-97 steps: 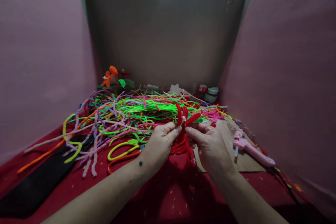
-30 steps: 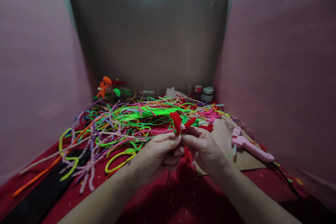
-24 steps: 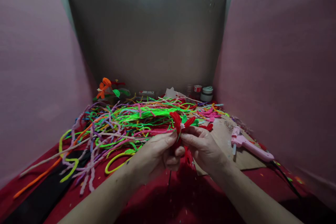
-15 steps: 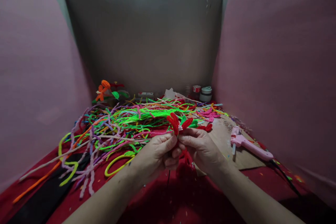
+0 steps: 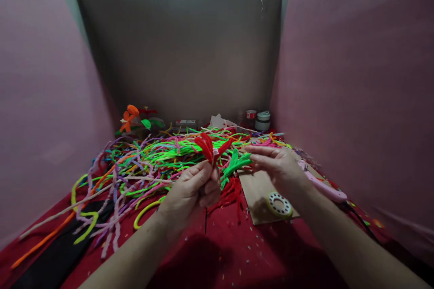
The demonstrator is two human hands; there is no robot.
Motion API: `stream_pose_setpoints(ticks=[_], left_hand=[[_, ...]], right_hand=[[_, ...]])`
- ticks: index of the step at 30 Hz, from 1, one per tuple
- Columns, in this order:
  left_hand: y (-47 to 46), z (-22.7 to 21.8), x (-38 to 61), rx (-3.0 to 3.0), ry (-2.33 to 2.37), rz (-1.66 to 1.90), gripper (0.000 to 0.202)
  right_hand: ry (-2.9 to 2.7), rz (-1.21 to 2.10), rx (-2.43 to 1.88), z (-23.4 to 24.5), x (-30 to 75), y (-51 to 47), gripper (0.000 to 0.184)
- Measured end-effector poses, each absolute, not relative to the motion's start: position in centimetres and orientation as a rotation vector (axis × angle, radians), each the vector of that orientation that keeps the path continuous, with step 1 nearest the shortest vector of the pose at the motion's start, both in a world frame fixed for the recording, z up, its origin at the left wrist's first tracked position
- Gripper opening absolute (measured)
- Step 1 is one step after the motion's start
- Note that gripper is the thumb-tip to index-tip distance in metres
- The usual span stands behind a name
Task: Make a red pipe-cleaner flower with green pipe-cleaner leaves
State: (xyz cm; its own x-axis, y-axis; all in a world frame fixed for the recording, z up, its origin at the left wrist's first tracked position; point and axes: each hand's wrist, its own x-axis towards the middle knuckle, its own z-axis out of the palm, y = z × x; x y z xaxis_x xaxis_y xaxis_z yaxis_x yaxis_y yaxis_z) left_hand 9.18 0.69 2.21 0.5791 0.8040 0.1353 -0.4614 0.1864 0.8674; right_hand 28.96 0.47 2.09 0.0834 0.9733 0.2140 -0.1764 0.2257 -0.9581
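Note:
My left hand [image 5: 198, 185] is closed round the lower part of a red pipe-cleaner flower [image 5: 205, 145], which stands upright with its petals spread and a small whitish centre. To the right, my right hand [image 5: 280, 165] is apart from the flower, its fingers stretched out leftward with nothing visible in them. Just beside its fingertips lie green pipe-cleaner leaves [image 5: 233, 162]. Several red pipe-cleaner pieces [image 5: 232, 196] rest on the red cloth below the leaves.
A tangled heap of coloured pipe cleaners [image 5: 162, 151] spreads behind and left. At right, a cardboard sheet [image 5: 256, 192] bears a roll of tape [image 5: 280, 204]; a pink glue gun [image 5: 327, 188] lies partly behind my right hand. An orange flower [image 5: 129, 117] and lidded jar [image 5: 262, 120] stand at the back.
My right hand has let go of the flower and moved right, uncovering the tape roll. My left hand, still holding the flower, has shifted slightly left.

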Motion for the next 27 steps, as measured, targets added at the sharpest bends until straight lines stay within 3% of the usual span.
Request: stream_pose_setpoints(ticks=[4,8,13,17,27], left_hand=[[1.1,2.2,9.0,1.0,0.416,0.951,0.025],[1.5,1.9,9.0,0.974,0.455,0.949,0.027],[1.9,1.5,8.9,0.977,0.443,0.936,0.025],[1.9,1.3,8.9,0.985,0.44,0.915,0.024],[1.8,1.3,9.2,0.925,0.444,0.912,0.022]], right_hand=[[-1.485,0.452,-1.459,3.4,33.2,2.6,0.016],[-2.009,0.005,-2.004,3.2,34.5,4.6,0.024],[-2.183,-0.085,-2.154,1.3,34.8,5.7,0.017],[-2.286,-0.147,-2.179,0.4,35.1,5.5,0.021],[-2.288,-0.388,-2.072,1.2,36.5,3.4,0.018]])
